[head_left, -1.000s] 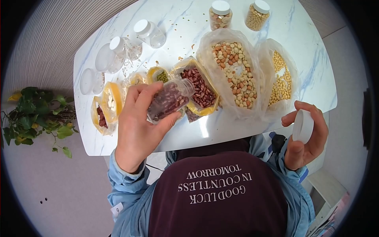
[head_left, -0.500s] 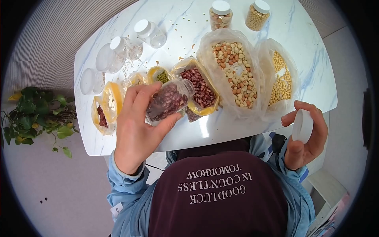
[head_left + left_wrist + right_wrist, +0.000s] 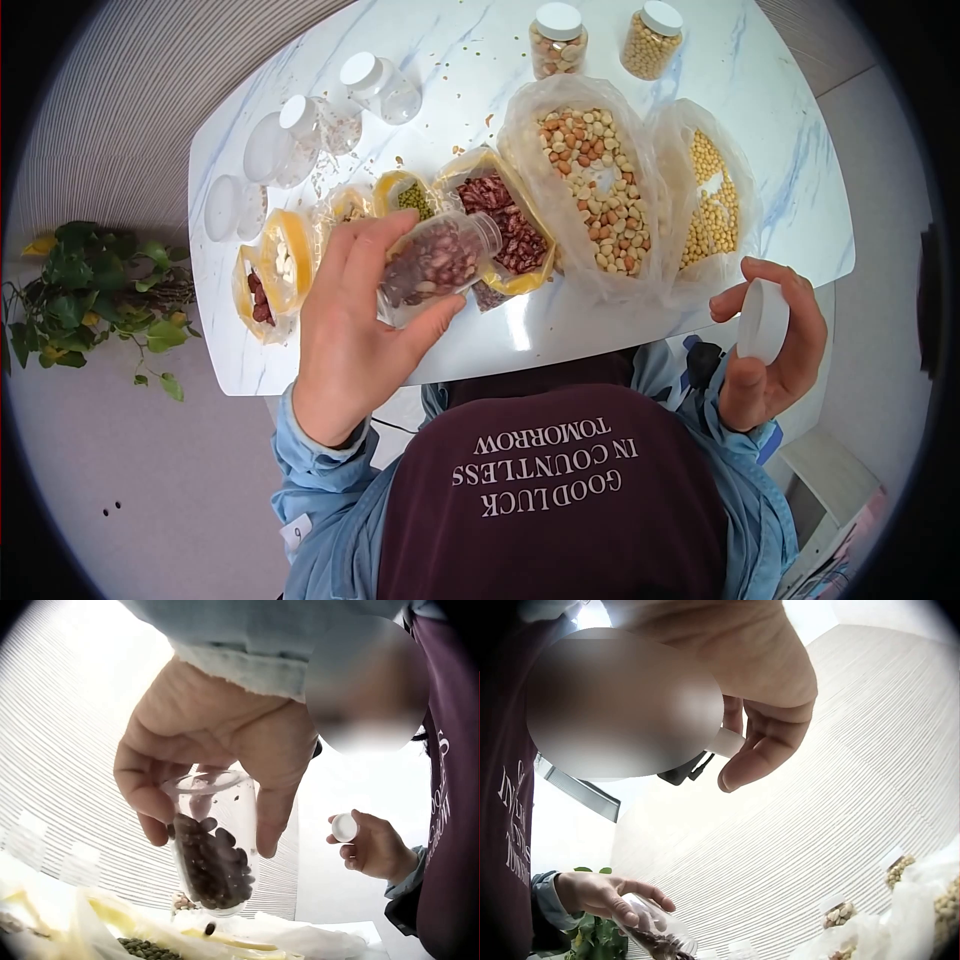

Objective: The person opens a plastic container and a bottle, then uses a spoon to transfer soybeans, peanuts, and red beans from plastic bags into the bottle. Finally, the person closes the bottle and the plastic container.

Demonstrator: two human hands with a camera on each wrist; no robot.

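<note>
My left hand [image 3: 352, 310] grips a clear jar [image 3: 437, 262] partly filled with dark red speckled beans, fingers and thumb on opposite sides. The jar is tilted, its uncapped mouth right over an open yellow-edged bag [image 3: 548, 262] of the same beans [image 3: 500, 212]. Under the mouth, one dark bean [image 3: 210, 928] is in the air in the left wrist view. Away to the right, my right hand [image 3: 790, 350] pinches a white lid [image 3: 764, 320] between thumb and fingers; a blurred patch hides part of the right wrist view.
Bags of peanuts [image 3: 610, 235] and yellow beans [image 3: 712, 215] lie right of the bean bag. Smaller bags, including white pieces [image 3: 284, 262] and green beans [image 3: 412, 197], sit left. Capped filled jars [image 3: 557, 50] stand at the back; clear jars [image 3: 395, 95] lie back left, among scattered crumbs.
The beans inside the tilted jar have shifted about, and the jar has moved slightly right over the bag. My right hand with the lid has hardly moved.
</note>
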